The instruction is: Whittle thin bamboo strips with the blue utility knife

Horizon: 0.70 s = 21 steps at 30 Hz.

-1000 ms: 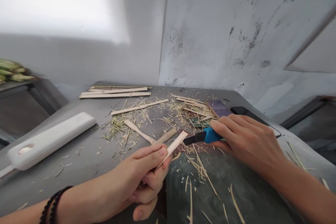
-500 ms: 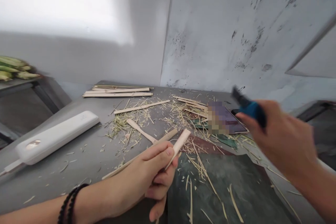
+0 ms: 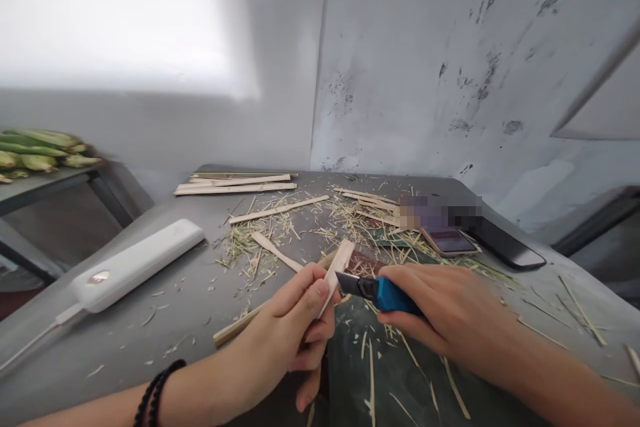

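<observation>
Near the middle, my left hand (image 3: 295,323) grips a pale wooden strip (image 3: 343,257) that slants up to the right between thumb and fingers. Another, longer strip (image 3: 237,327) runs beneath the same hand; whether the fingers hold it too is hidden. My right hand (image 3: 440,303) is closed around a blue-handled utility knife (image 3: 395,297). The knife's dark blade points left, its tip at the right edge of the held strip. Below both hands lies a dark green sheet (image 3: 395,373) scattered with thin shavings.
A white device (image 3: 140,263) with a cable lies at left. Wooden strips (image 3: 237,187) are stacked at the back, near a narrow-necked piece (image 3: 275,252). Two phones (image 3: 450,241) (image 3: 515,247) rest at right among shavings. Green produce (image 3: 43,150) sits on a side shelf.
My right hand has come down and left with the knife, from above the phones to the held strip. My left hand keeps its grip. The view has shifted slightly.
</observation>
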Each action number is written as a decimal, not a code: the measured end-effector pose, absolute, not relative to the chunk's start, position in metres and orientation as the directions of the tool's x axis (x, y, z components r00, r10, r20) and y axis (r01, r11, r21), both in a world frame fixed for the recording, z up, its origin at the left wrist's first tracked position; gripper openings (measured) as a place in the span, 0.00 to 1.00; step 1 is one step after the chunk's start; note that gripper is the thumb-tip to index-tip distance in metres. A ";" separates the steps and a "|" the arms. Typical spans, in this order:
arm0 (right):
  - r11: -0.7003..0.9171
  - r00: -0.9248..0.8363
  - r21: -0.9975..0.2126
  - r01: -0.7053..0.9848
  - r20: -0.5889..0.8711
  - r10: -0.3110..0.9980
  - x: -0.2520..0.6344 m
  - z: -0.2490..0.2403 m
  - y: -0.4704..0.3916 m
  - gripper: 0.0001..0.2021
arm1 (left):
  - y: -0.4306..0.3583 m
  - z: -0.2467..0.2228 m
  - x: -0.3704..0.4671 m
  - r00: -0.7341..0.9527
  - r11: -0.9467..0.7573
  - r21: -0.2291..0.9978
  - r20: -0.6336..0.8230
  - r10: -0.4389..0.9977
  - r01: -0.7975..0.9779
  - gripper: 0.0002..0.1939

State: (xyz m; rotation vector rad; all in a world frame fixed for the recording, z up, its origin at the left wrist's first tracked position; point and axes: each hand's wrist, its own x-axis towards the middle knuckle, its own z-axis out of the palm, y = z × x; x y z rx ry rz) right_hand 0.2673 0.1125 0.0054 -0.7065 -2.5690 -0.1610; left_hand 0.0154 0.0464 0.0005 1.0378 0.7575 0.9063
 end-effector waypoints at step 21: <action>0.874 -0.774 -0.051 0.484 0.442 0.454 0.265 0.000 0.113 0.15 | 0.045 0.003 0.014 0.492 0.331 0.910 -0.174 0.853 -0.251 0.17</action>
